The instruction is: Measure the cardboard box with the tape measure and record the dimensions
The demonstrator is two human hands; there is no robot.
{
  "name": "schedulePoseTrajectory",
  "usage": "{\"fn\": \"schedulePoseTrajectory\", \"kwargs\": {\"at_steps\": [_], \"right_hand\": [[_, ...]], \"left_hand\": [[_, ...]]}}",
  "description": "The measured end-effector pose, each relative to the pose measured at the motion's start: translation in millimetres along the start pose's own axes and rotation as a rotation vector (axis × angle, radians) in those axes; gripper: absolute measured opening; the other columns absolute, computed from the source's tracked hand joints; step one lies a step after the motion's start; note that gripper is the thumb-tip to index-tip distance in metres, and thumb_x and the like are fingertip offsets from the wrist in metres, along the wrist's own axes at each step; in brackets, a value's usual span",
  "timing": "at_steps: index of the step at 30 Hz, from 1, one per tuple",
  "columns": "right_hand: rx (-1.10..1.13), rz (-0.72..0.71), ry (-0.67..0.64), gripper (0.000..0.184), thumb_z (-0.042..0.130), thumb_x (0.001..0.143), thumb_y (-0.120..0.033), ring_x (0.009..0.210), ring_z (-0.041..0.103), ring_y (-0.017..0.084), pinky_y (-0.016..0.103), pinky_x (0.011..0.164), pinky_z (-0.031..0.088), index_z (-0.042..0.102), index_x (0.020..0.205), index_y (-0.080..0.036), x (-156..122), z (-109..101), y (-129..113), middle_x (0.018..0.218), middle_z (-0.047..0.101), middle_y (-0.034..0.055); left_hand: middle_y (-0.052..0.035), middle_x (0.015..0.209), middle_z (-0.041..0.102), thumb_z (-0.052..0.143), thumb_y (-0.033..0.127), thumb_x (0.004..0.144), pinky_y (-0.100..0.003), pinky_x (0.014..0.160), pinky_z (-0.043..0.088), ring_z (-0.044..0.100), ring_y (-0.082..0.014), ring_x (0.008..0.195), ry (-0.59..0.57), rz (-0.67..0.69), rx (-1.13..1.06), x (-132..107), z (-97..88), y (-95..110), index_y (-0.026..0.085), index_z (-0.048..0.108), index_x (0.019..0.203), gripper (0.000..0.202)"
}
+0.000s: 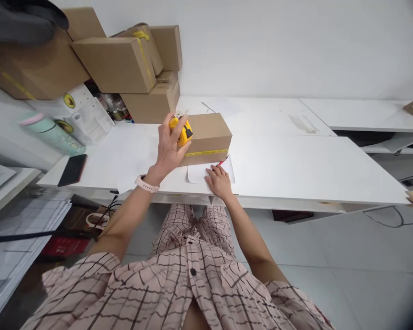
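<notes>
My left hand (pixel 170 144) is closed around a yellow and black tape measure (pixel 186 133) at the left end of a brown cardboard box (pixel 208 126). The yellow blade (pixel 208 152) runs straight along the box's front side, to near its right corner. My right hand (pixel 220 183) rests low in front of the box on a white sheet of paper (pixel 195 175). A red pen (pixel 221 162) shows at its fingers, which curl around it; part of the pen is hidden.
Several cardboard boxes (pixel 113 64) are stacked at the back left. A mint bottle (pixel 55 133) leans beside white cartons, with a dark phone (pixel 73 169) near the left edge. The white table (pixel 278 165) stretches right. A thin stick-like item (pixel 208 107) lies behind the box.
</notes>
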State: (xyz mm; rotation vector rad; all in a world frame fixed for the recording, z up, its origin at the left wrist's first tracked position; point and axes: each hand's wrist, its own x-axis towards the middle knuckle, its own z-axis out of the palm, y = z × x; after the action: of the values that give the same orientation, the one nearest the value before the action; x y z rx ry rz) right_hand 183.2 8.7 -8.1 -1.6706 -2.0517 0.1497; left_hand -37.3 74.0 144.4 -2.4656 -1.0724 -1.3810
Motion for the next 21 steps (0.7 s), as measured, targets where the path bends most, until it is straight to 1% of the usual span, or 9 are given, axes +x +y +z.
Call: {"fn": "schedulePoseTrajectory", "kwargs": {"at_steps": [2, 5, 7, 9, 10, 12, 15, 18, 21], "right_hand": [[0.001, 0.015, -0.006, 0.042, 0.047, 0.102, -0.038, 0.147, 0.038, 0.034, 0.05, 0.114, 0.038, 0.062, 0.138, -0.022, 0.0, 3.0, -1.4, 0.151, 0.055, 0.0112], [0.01, 0.03, -0.002, 0.043, 0.049, 0.102, -0.036, 0.147, 0.038, 0.033, 0.048, 0.115, 0.038, 0.061, 0.14, -0.02, 0.3, 4.9, -2.7, 0.15, 0.056, 0.011], [0.016, 0.027, 0.011, 0.043, 0.05, 0.102, -0.035, 0.146, 0.038, 0.034, 0.048, 0.115, 0.037, 0.061, 0.14, -0.019, 0.5, 6.1, -2.7, 0.15, 0.057, 0.0113], [0.023, 0.019, 0.029, 0.043, 0.05, 0.101, -0.035, 0.145, 0.039, 0.034, 0.047, 0.114, 0.037, 0.061, 0.139, -0.018, 0.3, 7.5, -2.3, 0.148, 0.058, 0.0116], [0.026, 0.014, 0.038, 0.042, 0.05, 0.101, -0.035, 0.145, 0.039, 0.034, 0.047, 0.114, 0.038, 0.061, 0.139, -0.019, 0.1, 8.3, -2.1, 0.148, 0.058, 0.0116], [0.032, 0.009, 0.049, 0.042, 0.05, 0.101, -0.034, 0.145, 0.039, 0.034, 0.047, 0.114, 0.037, 0.061, 0.139, -0.019, -0.8, 9.2, -1.9, 0.147, 0.058, 0.0113], [0.041, 0.008, 0.053, 0.042, 0.05, 0.101, -0.032, 0.146, 0.039, 0.034, 0.048, 0.114, 0.037, 0.06, 0.14, -0.018, -2.3, 8.3, -2.8, 0.149, 0.057, 0.0113], [0.048, 0.011, 0.045, 0.043, 0.05, 0.102, -0.032, 0.146, 0.039, 0.034, 0.048, 0.114, 0.037, 0.059, 0.141, -0.017, -3.2, 5.0, -4.4, 0.15, 0.056, 0.0119], [0.049, 0.016, 0.034, 0.044, 0.049, 0.102, -0.033, 0.146, 0.039, 0.035, 0.048, 0.113, 0.038, 0.058, 0.142, -0.016, -3.5, 1.9, -5.6, 0.151, 0.056, 0.0121]], "left_hand": [[-0.0163, 0.162, 0.029, 0.055, 0.049, 0.099, -0.058, 0.117, 0.031, 0.034, -0.0375, 0.145, -0.09, 0.007, 0.039, 13.2, 20.7, -13.3, 0.023, 0.045, 0.151, 0.059], [-0.0155, 0.163, 0.029, 0.045, 0.054, 0.102, -0.058, 0.117, 0.031, 0.037, -0.0364, 0.142, -0.22, -0.087, 0.089, 19.1, 45.8, -31.0, 0.023, 0.053, 0.145, 0.054], [-0.0156, 0.162, 0.032, 0.048, 0.062, 0.097, -0.058, 0.115, 0.033, 0.04, -0.0377, 0.14, -0.288, -0.128, 0.132, 21.1, 55.6, -40.8, 0.024, 0.056, 0.143, 0.06], [-0.0164, 0.16, 0.036, 0.061, 0.072, 0.085, -0.058, 0.112, 0.036, 0.042, -0.0402, 0.137, -0.35, -0.11, 0.171, 25.9, 61.2, -49.5, 0.026, 0.054, 0.144, 0.076], [-0.0168, 0.159, 0.037, 0.067, 0.074, 0.079, -0.058, 0.112, 0.037, 0.043, -0.041, 0.137, -0.373, -0.092, 0.188, 29.6, 63.4, -53.4, 0.026, 0.053, 0.145, 0.083], [-0.0174, 0.156, 0.04, 0.074, 0.074, 0.073, -0.056, 0.112, 0.037, 0.043, -0.0406, 0.137, -0.399, -0.064, 0.213, 39.3, 68.5, -60.4, 0.026, 0.051, 0.147, 0.091], [-0.0173, 0.154, 0.042, 0.077, 0.069, 0.073, -0.052, 0.112, 0.037, 0.045, -0.0388, 0.136, -0.413, -0.055, 0.235, 56.3, 81.4, -66.8, 0.025, 0.05, 0.147, 0.09], [-0.0164, 0.154, 0.042, 0.078, 0.065, 0.074, -0.052, 0.111, 0.038, 0.045, -0.0383, 0.134, -0.427, -0.07, 0.249, 71.4, 102.4, -65.7, 0.026, 0.049, 0.148, 0.088], [-0.0147, 0.155, 0.042, 0.08, 0.059, 0.075, -0.052, 0.109, 0.039, 0.046, -0.0383, 0.132, -0.424, -0.127, 0.266, 83.4, 126.8, -58.1, 0.027, 0.05, 0.148, 0.084]]}}
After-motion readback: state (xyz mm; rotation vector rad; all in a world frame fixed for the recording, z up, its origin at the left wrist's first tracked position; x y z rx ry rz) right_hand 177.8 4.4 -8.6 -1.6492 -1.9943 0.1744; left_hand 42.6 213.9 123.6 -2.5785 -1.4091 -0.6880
